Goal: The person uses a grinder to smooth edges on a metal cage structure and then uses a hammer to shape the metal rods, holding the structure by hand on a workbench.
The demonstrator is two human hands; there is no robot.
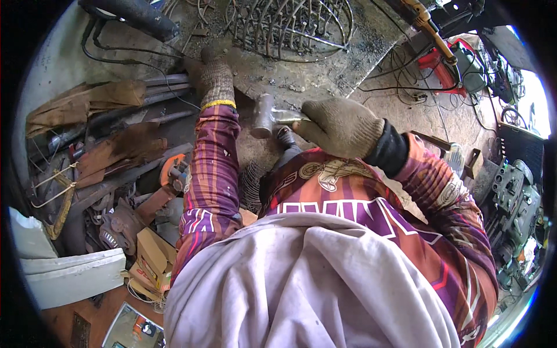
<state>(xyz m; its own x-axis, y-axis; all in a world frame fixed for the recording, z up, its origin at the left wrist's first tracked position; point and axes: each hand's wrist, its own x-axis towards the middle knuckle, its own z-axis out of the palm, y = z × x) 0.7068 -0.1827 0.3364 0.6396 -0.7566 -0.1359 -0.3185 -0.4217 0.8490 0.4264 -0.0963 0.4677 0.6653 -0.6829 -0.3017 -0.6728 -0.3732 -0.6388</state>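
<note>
In the head view, we see the fingers (307,127) of the right hand (345,124), in a brown knitted glove, grasping the handle of a hammer (264,116); its cylindrical metal head lies just to the left of those fingers, in the gap between the two hands. The left hand (216,72), gloved too, reaches to the near left part of the grimy surface (313,75); its fingers are dark and blurred, so we cannot tell whether they are clenched or hold anything. Ahead of the right fingers we find a bare, debris-strewn strip of surface, and beyond it, to the right of the left fingers, a round metal frame (290,26) with many upright rods. The surface's right edge slants away beyond the right fingers, and past it we see some open floor (389,104) crossed by cables (406,88). To the left of the left fingers room is tight: a dark cylinder (136,18) with cables lies near, and brown sheets (87,104) and metal bars (168,87) crowd the forearm.
</note>
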